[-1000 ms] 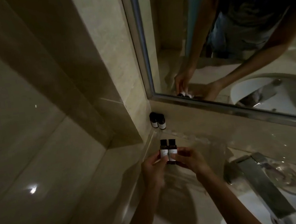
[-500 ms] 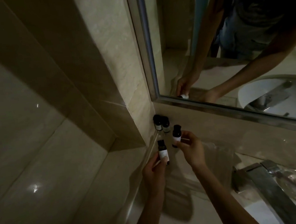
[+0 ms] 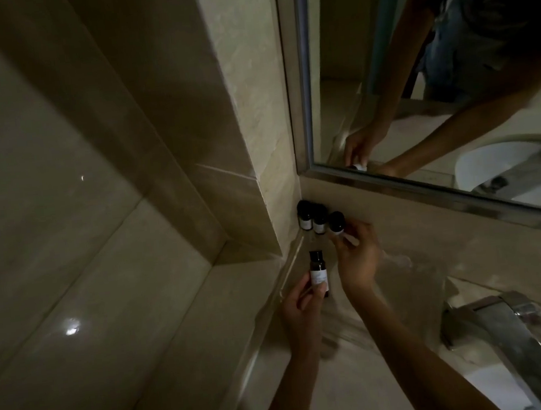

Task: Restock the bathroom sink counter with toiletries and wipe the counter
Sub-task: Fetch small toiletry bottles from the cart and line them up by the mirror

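I see the leftmost bottle (image 3: 304, 215) standing in the back left corner of the desk (image 3: 355, 389), against the side wall, with the second bottle (image 3: 319, 219) touching it on the right. The third bottle (image 3: 336, 223), in the right hand (image 3: 356, 259), is just right of those two, below the mirror (image 3: 364, 61). The fourth bottle (image 3: 318, 271), in the left hand (image 3: 302, 311), is upright in front of the row, nearer me. The faucet (image 3: 525, 355) is well to the right.

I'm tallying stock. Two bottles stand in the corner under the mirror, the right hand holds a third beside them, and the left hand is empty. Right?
Not quite: the head view shows the left hand is not empty but holds a fourth bottle. The rest stands: two bottles in the corner under the mirror, the right hand holding a third bottle beside them.
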Available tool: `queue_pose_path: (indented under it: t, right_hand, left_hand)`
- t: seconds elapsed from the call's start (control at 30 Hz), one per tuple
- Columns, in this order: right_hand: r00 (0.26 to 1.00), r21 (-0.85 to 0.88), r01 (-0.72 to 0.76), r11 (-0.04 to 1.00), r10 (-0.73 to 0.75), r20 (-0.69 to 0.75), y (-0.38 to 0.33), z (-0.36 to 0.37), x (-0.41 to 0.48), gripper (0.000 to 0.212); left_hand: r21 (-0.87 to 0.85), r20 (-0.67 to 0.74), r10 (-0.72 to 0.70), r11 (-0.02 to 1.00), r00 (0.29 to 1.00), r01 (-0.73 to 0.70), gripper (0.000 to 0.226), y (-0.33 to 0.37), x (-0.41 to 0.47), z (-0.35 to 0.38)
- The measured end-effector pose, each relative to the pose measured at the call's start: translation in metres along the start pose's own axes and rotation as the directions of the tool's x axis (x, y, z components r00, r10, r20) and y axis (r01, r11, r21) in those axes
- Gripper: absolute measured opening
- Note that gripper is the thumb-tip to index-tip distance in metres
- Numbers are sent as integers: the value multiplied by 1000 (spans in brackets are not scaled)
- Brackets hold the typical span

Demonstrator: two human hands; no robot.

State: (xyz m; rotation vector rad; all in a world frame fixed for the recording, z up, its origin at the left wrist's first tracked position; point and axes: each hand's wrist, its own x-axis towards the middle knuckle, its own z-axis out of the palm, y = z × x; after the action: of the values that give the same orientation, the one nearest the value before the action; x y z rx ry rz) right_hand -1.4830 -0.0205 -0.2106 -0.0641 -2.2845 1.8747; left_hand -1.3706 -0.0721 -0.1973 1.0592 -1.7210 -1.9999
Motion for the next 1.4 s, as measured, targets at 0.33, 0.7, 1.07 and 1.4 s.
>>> queue_pose_path:
  t: [0.33, 0.7, 1.07, 1.4]
  right_hand:
    - [998, -27, -5, 1000, 3, -69, 5, 8, -1, 20]
    - [973, 52, -211, 976, 215, -83, -14, -23, -16, 37]
    - [796, 119, -492, 862, 391, 461, -45, -81, -51, 20]
    - [832, -145, -280, 949, 315, 456, -27, -79, -30, 19]
  left_hand:
    - [-8, -25, -5, 1000, 1000, 4, 33, -1, -4, -1]
    - [-25, -1, -6, 1000, 1000, 6, 34, 4, -6, -5]
    - [-47, 189, 49, 998, 981, -41, 29, 19, -14, 7]
    - [29, 346, 67, 996, 936, -82, 30, 19, -4, 3]
